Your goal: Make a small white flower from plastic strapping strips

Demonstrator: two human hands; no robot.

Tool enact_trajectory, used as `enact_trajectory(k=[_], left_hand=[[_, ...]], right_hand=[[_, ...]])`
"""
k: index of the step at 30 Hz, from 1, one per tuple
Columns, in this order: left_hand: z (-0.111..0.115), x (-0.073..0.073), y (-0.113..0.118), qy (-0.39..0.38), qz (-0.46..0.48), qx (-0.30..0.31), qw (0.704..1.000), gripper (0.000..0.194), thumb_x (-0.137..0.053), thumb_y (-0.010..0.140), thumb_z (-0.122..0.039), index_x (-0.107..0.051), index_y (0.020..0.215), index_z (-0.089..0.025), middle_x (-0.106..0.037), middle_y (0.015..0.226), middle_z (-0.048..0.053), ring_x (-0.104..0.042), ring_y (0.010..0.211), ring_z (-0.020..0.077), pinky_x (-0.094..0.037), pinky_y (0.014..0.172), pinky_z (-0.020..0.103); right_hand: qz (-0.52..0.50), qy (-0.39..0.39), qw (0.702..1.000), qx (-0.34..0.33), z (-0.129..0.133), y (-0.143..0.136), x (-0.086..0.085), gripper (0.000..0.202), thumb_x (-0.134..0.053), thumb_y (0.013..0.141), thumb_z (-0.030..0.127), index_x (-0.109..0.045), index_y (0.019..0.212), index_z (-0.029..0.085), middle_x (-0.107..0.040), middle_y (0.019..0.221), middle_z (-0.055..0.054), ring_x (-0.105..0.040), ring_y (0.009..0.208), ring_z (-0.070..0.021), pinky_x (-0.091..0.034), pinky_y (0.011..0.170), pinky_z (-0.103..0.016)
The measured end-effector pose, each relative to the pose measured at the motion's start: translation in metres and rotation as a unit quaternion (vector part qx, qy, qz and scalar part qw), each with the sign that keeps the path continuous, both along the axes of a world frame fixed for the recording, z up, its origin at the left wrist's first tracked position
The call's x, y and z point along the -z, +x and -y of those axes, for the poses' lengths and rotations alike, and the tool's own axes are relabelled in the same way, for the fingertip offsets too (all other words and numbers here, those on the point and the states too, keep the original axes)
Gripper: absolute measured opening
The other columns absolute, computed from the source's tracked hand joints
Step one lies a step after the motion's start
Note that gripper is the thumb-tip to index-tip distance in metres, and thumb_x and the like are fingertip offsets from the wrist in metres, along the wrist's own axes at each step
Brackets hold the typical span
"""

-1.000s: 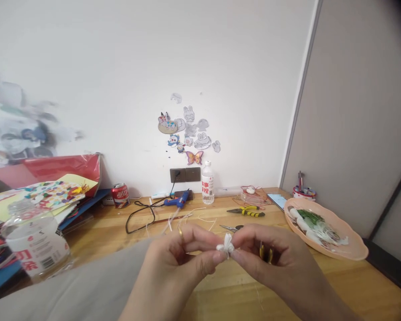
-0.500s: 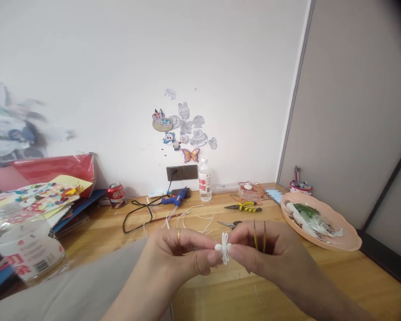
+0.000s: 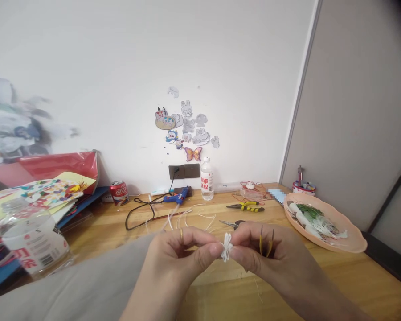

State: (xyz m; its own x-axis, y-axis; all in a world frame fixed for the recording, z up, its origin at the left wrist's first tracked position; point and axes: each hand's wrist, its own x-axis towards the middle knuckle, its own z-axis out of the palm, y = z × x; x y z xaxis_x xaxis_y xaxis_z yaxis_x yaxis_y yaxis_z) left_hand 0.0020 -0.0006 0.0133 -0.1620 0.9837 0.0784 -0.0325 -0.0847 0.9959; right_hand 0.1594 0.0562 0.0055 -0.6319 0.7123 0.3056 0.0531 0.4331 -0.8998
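A small looped bundle of white cord (image 3: 226, 247) stands upright between my two hands, above the wooden table (image 3: 234, 294). The thumb and forefinger of my left hand (image 3: 187, 254) pinch its left side. From the right, my right hand (image 3: 263, 249) pinches it with thumb and forefinger. Yellowish tweezers (image 3: 266, 243) stick up from among the curled fingers of my right hand. Just behind that hand lie scissors (image 3: 232, 224), their handles partly hidden. Beyond them are black-and-yellow pliers (image 3: 246, 206). Loose white cords (image 3: 187, 217) are spread behind my left hand.
A blue glue gun (image 3: 178, 196), a black cable (image 3: 133, 211) and a water bottle (image 3: 206, 179) are at the back. To the right is a pink plate (image 3: 352, 236) with white and green pieces. On the left are a red can (image 3: 119, 193), papers (image 3: 56, 191) and a large bottle (image 3: 36, 243).
The view has shifted slightly. My left fingertips now sit closer against the cord loops, covering the white knob on that side. The tweezers lean more to the right.
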Motion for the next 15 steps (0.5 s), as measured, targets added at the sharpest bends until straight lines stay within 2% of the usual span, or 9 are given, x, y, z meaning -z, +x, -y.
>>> enact_trajectory(k=[4,9,15], left_hand=[[0.0011,0.0028,0.0004,0.012,0.005,0.003,1.000,0.019,-0.071,0.062,-0.034,-0.067,0.059,-0.016,-0.061,0.056,0.000,-0.050,0.058,0.0135,-0.038,0.056,0.024],[-0.0009,-0.0020,-0.0027,0.014,0.004,0.038,0.999,0.030,-0.069,0.060,-0.042,-0.069,0.071,-0.015,-0.063,0.057,0.003,-0.057,0.062,0.0194,-0.042,0.057,0.029],[-0.0031,-0.0038,-0.0038,0.018,-0.006,0.026,0.999,0.030,-0.071,0.058,-0.040,-0.068,0.076,-0.015,-0.064,0.061,0.003,-0.058,0.062,0.0190,-0.043,0.056,0.028]], right_hand=[[0.017,0.050,0.999,0.010,0.0021,-0.0014,-0.0041,0.019,-0.062,0.075,0.024,-0.052,0.060,0.018,-0.034,0.053,0.008,-0.029,0.048,-0.0054,-0.024,0.041,-0.018],[0.039,0.087,0.995,0.011,0.0033,-0.0010,-0.0029,0.016,-0.061,0.075,0.021,-0.054,0.061,0.019,-0.038,0.054,0.007,-0.033,0.050,-0.0060,-0.026,0.043,-0.018],[0.029,-0.022,0.999,0.018,-0.0030,-0.0019,0.0014,0.026,-0.057,0.077,0.039,-0.054,0.062,0.018,-0.032,0.055,0.006,-0.028,0.051,-0.0075,-0.024,0.046,-0.021]])
